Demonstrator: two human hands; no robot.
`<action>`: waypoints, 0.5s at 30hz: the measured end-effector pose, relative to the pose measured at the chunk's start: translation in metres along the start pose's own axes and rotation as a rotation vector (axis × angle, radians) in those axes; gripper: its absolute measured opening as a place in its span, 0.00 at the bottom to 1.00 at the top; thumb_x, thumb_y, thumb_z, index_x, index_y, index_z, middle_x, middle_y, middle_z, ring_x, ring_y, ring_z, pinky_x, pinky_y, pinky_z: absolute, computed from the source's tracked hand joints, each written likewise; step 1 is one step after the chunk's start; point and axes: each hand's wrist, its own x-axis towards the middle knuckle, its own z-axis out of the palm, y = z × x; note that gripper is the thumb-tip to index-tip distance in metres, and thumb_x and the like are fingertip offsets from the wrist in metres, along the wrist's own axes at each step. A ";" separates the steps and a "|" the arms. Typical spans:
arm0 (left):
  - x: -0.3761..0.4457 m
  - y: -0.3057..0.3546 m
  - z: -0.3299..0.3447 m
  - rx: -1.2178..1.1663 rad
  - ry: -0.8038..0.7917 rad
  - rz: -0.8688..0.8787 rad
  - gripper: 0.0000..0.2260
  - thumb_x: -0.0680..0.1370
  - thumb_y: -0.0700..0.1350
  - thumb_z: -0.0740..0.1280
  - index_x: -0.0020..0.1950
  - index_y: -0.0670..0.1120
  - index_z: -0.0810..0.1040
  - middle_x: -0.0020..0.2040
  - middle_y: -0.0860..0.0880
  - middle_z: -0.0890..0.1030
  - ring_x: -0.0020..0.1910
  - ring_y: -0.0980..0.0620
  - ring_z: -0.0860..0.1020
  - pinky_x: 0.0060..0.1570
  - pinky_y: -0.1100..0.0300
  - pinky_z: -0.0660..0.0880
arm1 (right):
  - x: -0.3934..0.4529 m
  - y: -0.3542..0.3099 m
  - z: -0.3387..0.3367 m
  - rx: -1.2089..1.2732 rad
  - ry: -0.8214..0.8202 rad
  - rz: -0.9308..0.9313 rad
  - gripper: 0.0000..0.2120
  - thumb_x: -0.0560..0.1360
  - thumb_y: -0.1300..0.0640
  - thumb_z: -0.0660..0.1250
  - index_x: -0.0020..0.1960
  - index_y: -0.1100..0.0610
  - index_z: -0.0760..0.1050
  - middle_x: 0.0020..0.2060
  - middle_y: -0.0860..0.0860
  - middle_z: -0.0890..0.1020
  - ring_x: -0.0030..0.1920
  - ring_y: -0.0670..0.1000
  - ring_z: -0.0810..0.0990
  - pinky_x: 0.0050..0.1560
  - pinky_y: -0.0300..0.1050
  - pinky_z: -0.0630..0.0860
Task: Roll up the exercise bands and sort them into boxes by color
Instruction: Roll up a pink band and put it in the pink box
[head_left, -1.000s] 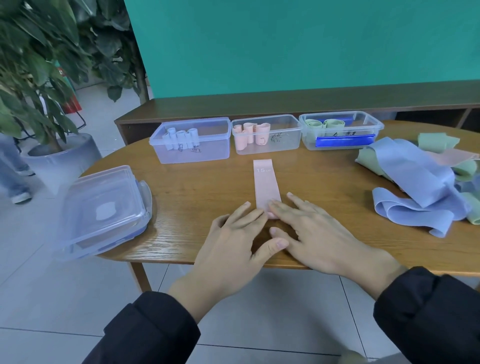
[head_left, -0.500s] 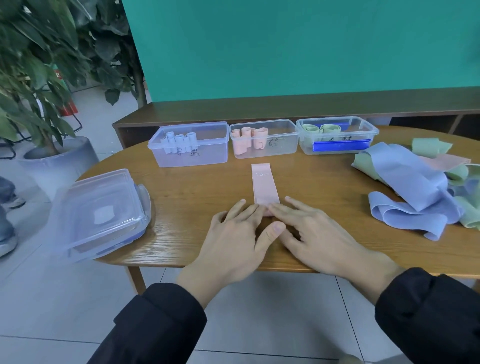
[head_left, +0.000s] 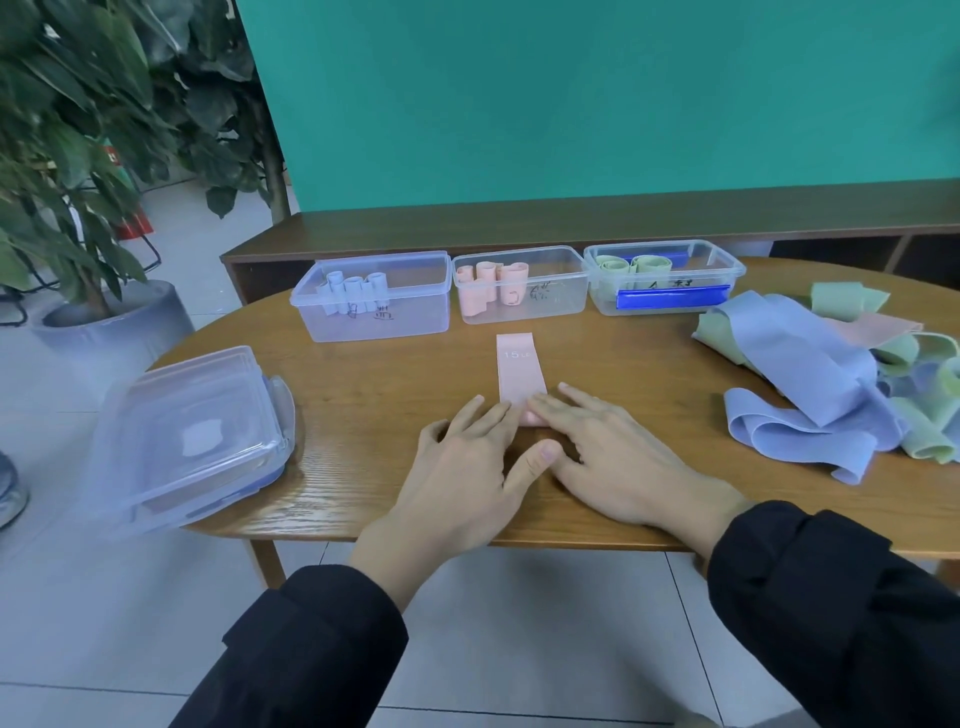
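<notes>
A pink exercise band (head_left: 519, 370) lies flat on the wooden table (head_left: 363, 405), its near end rolled up under my fingers. My left hand (head_left: 467, 467) and my right hand (head_left: 618, 457) lie side by side with straight fingers pressing on that roll. Behind the band stand three clear boxes: the left box (head_left: 415, 312) holds blue rolls, the middle box (head_left: 550, 296) pink rolls, the right box (head_left: 717, 280) green rolls. A loose pile of blue, green and pink bands (head_left: 821, 374) lies at the right.
A stack of clear box lids (head_left: 192, 436) sits at the table's left edge. A low dark bench (head_left: 519, 228) runs behind the table below a green wall. A potted plant (head_left: 93, 322) stands on the floor at the left.
The flat part of the pink band has become a little shorter as the roll under my fingers moved away from me. The camera view shifted slightly.
</notes>
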 end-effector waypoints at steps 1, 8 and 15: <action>0.002 0.000 0.000 0.002 0.001 -0.003 0.37 0.78 0.71 0.39 0.82 0.55 0.56 0.81 0.58 0.59 0.82 0.55 0.48 0.76 0.48 0.51 | -0.002 0.000 0.000 0.027 0.037 -0.006 0.30 0.80 0.39 0.49 0.80 0.47 0.60 0.78 0.42 0.64 0.80 0.45 0.52 0.79 0.50 0.58; 0.013 0.000 -0.001 -0.042 0.050 -0.006 0.31 0.80 0.69 0.42 0.76 0.57 0.66 0.77 0.61 0.66 0.81 0.54 0.52 0.74 0.46 0.56 | 0.001 0.005 0.005 0.032 0.084 -0.001 0.25 0.83 0.46 0.56 0.79 0.47 0.63 0.77 0.42 0.67 0.80 0.45 0.55 0.78 0.48 0.58; 0.014 0.002 -0.005 -0.066 0.113 0.039 0.29 0.80 0.69 0.48 0.74 0.58 0.71 0.74 0.61 0.70 0.80 0.57 0.53 0.71 0.52 0.55 | 0.012 0.009 -0.001 -0.003 0.006 0.007 0.27 0.82 0.42 0.51 0.80 0.45 0.61 0.79 0.43 0.63 0.81 0.50 0.53 0.79 0.55 0.55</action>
